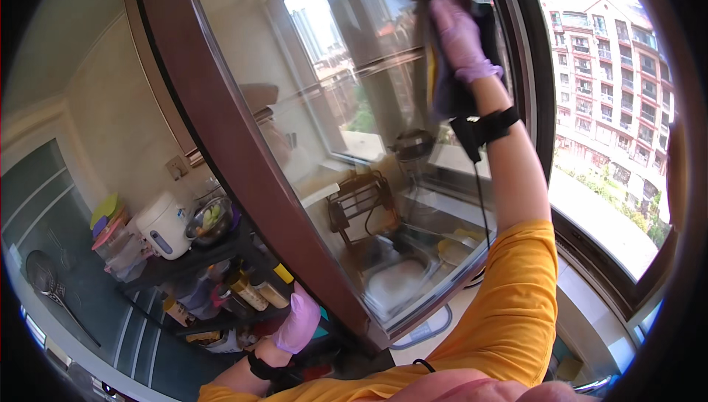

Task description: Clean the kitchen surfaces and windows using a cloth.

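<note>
My right hand, in a thin pink-purple glove, is raised and pressed flat on a dark cloth with a yellow edge. The cloth lies against the glass pane of an open window sash, near its upper right side; motion blurs its top. The brown sash frame slants across the view. Low on the left, my gloved left hand is at the outer edge of that frame, with its fingertips hidden by the frame. Black straps circle both wrists, and a cable hangs from the right one.
Beyond the sash, a dark shelf carries a white appliance, a metal bowl of vegetables and several jars. A skimmer hangs at the far left. The glass mirrors a sink and city buildings. The window opening is on the right.
</note>
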Demonstrator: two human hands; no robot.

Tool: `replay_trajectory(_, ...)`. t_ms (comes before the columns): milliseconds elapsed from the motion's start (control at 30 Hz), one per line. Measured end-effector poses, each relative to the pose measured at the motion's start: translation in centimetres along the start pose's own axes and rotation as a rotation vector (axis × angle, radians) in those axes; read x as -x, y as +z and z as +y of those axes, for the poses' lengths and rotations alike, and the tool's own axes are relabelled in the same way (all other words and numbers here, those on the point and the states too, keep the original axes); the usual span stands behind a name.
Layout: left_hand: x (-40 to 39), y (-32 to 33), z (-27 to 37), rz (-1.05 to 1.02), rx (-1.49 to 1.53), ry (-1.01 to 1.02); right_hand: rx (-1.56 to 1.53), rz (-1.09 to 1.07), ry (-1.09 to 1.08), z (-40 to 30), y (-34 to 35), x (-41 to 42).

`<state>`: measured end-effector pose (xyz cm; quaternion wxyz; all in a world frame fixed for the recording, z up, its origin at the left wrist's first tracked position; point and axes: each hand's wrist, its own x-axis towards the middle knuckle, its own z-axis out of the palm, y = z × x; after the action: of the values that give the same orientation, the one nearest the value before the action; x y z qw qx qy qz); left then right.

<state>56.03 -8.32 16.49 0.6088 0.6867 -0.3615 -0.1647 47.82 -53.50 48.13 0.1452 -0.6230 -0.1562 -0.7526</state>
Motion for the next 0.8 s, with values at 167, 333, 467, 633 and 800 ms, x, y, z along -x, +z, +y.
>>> replay_trajectory(167, -0.8, 1.5, -1.1, 0.033, 0.591, -0.01, 0.437, 0.082, 0.069, 21.1, -11.0, -0.8)
replay_trajectory(333, -1.1, 0.8, -1.8, 0.048, 0.573, 0.048, 0.34, 0.114, -0.096, 10.6, -1.1, -4.5)
replay_trajectory(467, -0.3, 2.9, 3.7, -0.059, 0.332, 0.193, 0.308, 0.144, -0.272, -11.8, 8.0, -4.0)
replay_trajectory(633, -0.4, 2.9, 5.8, -0.184, 0.338, 0.129, -0.095, -0.141, -0.21, -18.8, 11.8, -3.6)
replay_trajectory(800, -0.5, 2.0, 3.7, -0.167, 0.386, 0.164, -0.079, -0.107, -0.496, -11.0, 8.8, -9.4)
